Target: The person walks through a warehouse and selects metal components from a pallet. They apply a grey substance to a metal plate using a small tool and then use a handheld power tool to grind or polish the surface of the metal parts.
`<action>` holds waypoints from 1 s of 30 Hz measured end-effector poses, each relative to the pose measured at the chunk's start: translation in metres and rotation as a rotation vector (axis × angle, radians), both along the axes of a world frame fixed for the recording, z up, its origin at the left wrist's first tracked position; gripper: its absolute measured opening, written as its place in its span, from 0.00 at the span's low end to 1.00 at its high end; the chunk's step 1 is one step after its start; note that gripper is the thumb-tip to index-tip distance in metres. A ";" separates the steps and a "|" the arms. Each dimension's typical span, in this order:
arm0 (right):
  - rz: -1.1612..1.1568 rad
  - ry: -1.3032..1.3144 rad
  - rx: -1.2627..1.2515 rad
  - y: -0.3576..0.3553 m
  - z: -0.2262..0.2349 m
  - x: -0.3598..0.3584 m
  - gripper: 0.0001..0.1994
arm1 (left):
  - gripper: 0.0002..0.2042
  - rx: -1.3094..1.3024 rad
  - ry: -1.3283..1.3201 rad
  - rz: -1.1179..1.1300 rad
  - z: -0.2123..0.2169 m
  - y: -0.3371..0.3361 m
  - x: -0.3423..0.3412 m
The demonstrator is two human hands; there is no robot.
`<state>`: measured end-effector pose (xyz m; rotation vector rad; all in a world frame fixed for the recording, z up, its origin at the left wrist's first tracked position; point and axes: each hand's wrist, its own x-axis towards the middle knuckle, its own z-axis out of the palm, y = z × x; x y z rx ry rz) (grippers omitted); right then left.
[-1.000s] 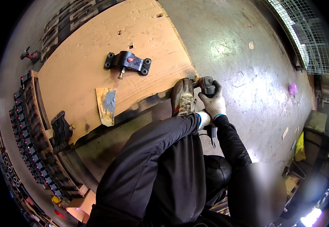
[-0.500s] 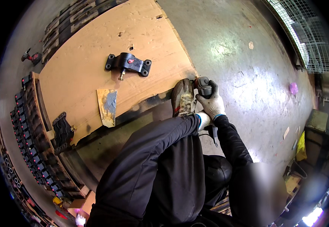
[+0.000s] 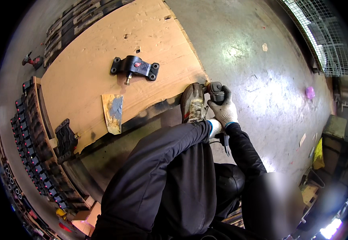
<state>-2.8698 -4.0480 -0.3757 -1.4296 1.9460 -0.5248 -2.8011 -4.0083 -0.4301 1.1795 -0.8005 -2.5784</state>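
My right hand (image 3: 226,112), in a white glove with dark fingertips, wraps round a dark grey and black power tool (image 3: 217,93) just right of my shoe (image 3: 193,103). The tool's kind is not clear. My left hand (image 3: 215,129), in a white glove with a blue cuff edge, is just below my right wrist; its fingers are hidden. A black strap-like piece (image 3: 226,145) hangs below the hands. On the tan board (image 3: 158,40) lies a black metal bracket (image 3: 136,68) with a red mark and a bolt (image 3: 128,78) pointing toward me.
A stained cardboard piece (image 3: 113,114) lies on the board's near edge. A second black bracket (image 3: 66,141) sits at the left edge. Many black parts with red dots (image 3: 32,150) line a pallet. A red and black cordless tool (image 3: 33,60) stands far left; a wire cage (image 3: 326,38) stands right.
A white-gloved hand at the lower left edge has gone out of view. My own hands and the power tool have hardly moved.
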 end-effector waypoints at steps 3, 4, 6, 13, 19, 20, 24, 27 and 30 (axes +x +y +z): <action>0.037 -0.027 -0.029 0.005 -0.004 -0.011 0.42 | 0.09 0.063 0.057 0.023 0.028 -0.004 0.002; 0.020 -0.015 -0.017 0.003 -0.003 -0.009 0.42 | 0.09 0.083 0.063 0.045 0.030 -0.005 0.004; -0.017 0.010 0.010 0.000 0.000 -0.005 0.42 | 0.09 0.074 0.066 0.044 0.020 -0.004 0.003; -0.018 -0.002 0.005 -0.001 0.003 -0.006 0.42 | 0.11 0.052 0.025 0.011 0.020 -0.005 0.002; 0.004 -0.008 -0.030 0.002 -0.008 -0.005 0.41 | 0.10 0.101 -0.069 -0.073 -0.016 -0.001 -0.008; -0.007 -0.015 -0.024 -0.001 -0.003 -0.001 0.41 | 0.10 0.060 -0.054 -0.103 -0.025 -0.001 -0.007; 0.004 -0.009 -0.045 0.002 -0.007 -0.012 0.41 | 0.09 -0.011 -0.038 -0.082 -0.004 -0.001 -0.010; -0.013 -0.007 -0.022 -0.004 0.000 -0.005 0.42 | 0.10 -0.054 0.047 0.011 0.002 -0.005 -0.002; -0.006 0.027 -0.028 -0.003 -0.006 -0.006 0.41 | 0.11 -0.021 0.000 0.008 0.008 -0.005 0.001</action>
